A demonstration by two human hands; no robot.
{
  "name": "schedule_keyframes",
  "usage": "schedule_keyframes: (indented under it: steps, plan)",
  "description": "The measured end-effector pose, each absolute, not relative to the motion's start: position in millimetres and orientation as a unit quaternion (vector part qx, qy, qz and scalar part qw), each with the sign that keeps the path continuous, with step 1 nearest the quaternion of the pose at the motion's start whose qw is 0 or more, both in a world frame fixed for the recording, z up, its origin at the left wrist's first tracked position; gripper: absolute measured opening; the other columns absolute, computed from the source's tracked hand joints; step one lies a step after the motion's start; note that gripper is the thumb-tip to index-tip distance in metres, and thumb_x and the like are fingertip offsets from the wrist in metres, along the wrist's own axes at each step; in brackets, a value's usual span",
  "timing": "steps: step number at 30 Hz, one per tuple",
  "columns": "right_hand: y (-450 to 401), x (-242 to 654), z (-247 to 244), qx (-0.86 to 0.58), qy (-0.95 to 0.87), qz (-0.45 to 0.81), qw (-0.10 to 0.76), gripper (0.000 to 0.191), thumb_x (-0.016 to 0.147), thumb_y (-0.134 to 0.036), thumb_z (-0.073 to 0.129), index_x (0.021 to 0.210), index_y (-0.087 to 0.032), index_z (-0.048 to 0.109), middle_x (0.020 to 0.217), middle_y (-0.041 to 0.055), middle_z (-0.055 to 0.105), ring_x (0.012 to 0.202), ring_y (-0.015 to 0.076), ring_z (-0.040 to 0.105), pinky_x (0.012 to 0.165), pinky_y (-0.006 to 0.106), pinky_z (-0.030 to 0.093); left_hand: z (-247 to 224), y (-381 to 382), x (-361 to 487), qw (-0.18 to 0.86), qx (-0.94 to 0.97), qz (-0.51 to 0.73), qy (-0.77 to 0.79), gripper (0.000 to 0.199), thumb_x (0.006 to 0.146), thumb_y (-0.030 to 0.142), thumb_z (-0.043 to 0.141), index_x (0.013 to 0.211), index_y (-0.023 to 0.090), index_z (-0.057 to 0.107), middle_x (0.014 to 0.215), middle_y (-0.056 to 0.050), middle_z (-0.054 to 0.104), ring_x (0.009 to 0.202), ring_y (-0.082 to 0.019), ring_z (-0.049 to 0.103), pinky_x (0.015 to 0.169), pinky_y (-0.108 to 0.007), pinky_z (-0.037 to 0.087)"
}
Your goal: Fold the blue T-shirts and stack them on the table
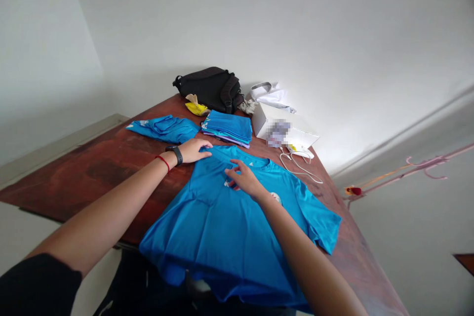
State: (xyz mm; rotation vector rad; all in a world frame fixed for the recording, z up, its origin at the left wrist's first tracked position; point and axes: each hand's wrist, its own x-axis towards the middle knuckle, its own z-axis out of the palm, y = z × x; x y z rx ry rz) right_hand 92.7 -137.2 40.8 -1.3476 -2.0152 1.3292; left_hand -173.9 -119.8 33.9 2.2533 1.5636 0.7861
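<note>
A blue short-sleeved T-shirt point(229, 227) lies spread on the reddish-brown table point(111, 170), its collar away from me and its hem hanging over the near edge. My left hand point(194, 150), with a dark watch and a red string at the wrist, is at the shirt's left shoulder. Its thumb and fingers are apart, with no cloth visible between them. Over the chest, my right hand point(242, 179) has its fingers spread and slightly bent; whether they touch the fabric I cannot tell. The right sleeve lies flat outward, while the left one is not visible.
Beyond the collar sits a stack of folded blue clothes point(229, 127), with a crumpled blue garment point(166, 128) left of it. Farther back are a black backpack point(209, 86), a yellow packet point(197, 108), a white box point(268, 121), a white bag point(270, 93) and a white cable point(303, 173).
</note>
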Motion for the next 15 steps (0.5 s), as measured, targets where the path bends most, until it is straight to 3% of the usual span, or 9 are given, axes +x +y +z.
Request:
schedule_keyframes:
  steps: [3, 6, 11, 15]
  plan:
    - [-139, 83, 31, -0.471, -0.798, 0.292, 0.234, 0.049, 0.09, -0.037, 0.064, 0.135, -0.021, 0.055, 0.118, 0.0114, 0.06, 0.091, 0.0234, 0.067, 0.083, 0.042, 0.057, 27, -115, -183, 0.132, 0.791, 0.252, 0.541, 0.045, 0.081, 0.05, 0.068, 0.113, 0.018, 0.07, 0.112, -0.011, 0.073, 0.105, -0.027, 0.067, 0.095, -0.035, 0.049]
    - [-151, 80, 20, -0.416, -0.853, 0.16, 0.272, 0.044, 0.095, -0.038, 0.058, 0.136, -0.022, 0.056, 0.133, 0.0149, 0.052, 0.119, 0.0308, 0.057, 0.102, 0.05, 0.048, 21, -111, -186, 0.103, 0.79, 0.245, 0.552, 0.041, 0.08, 0.048, 0.07, 0.108, 0.02, 0.073, 0.106, -0.01, 0.072, 0.098, -0.025, 0.067, 0.091, -0.033, 0.049]
    - [-166, 82, 14, -0.277, -0.924, 0.142, 0.221, 0.045, 0.098, -0.047, 0.055, 0.137, -0.026, 0.058, 0.153, 0.0107, 0.043, 0.146, 0.0318, 0.033, 0.116, 0.054, 0.033, 15, -109, -188, 0.051, 0.769, 0.243, 0.588, 0.023, 0.081, 0.041, 0.068, 0.09, 0.021, 0.076, 0.093, -0.008, 0.067, 0.094, -0.025, 0.063, 0.091, -0.035, 0.048]
    - [-168, 84, 20, -0.216, -0.946, 0.166, 0.176, 0.053, 0.097, -0.054, 0.056, 0.141, -0.024, 0.056, 0.157, 0.0108, 0.041, 0.15, 0.0333, 0.027, 0.119, 0.057, 0.028, 15, -109, -190, 0.029, 0.758, 0.243, 0.605, 0.019, 0.084, 0.035, 0.061, 0.083, 0.02, 0.073, 0.097, -0.009, 0.066, 0.095, -0.025, 0.061, 0.095, -0.038, 0.047]
